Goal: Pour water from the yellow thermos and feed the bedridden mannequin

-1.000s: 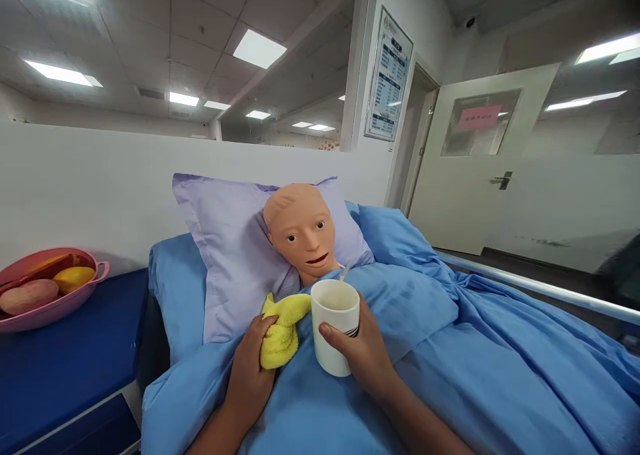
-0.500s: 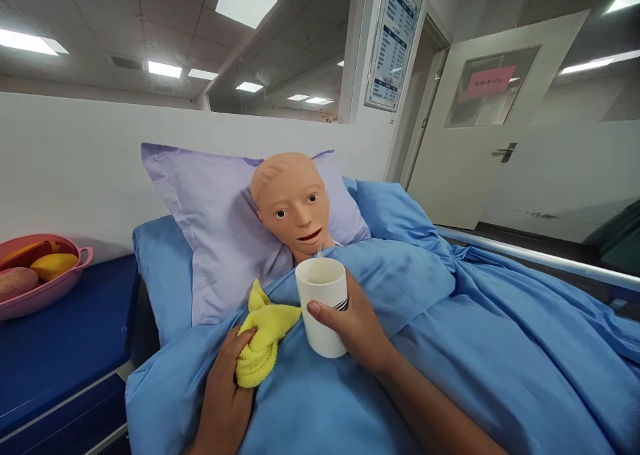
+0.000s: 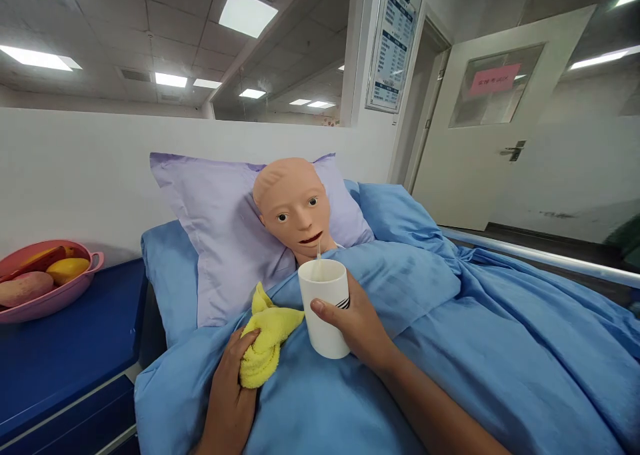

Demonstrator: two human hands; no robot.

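My right hand (image 3: pixel 363 325) is closed around a white cup (image 3: pixel 323 332) with dark stripes, held upright over the bed. A thin clear straw (image 3: pixel 319 250) rises from the cup toward the open mouth of a manikin head (image 3: pixel 293 205); whether its tip touches the lips I cannot tell. In my left hand (image 3: pixel 233 382) is a folded yellow towel (image 3: pixel 267 345), gripped beside the cup with one corner pointing at it. The manikin lies on a lilac pillow (image 3: pixel 220 242), covered up to the neck by a blue quilt (image 3: pixel 400 388).
On the left, a blue bedside cabinet (image 3: pixel 100 322) carries a pink basket (image 3: pixel 65 298) with fruit in it. A metal bed rail (image 3: pixel 540 252) runs along the far side. Beyond it stands an open door (image 3: pixel 450 168) with a pink sign.
The view has shifted slightly, so the scene sits a little further right and lower. Both hands keep their hold on the cup and the towel.
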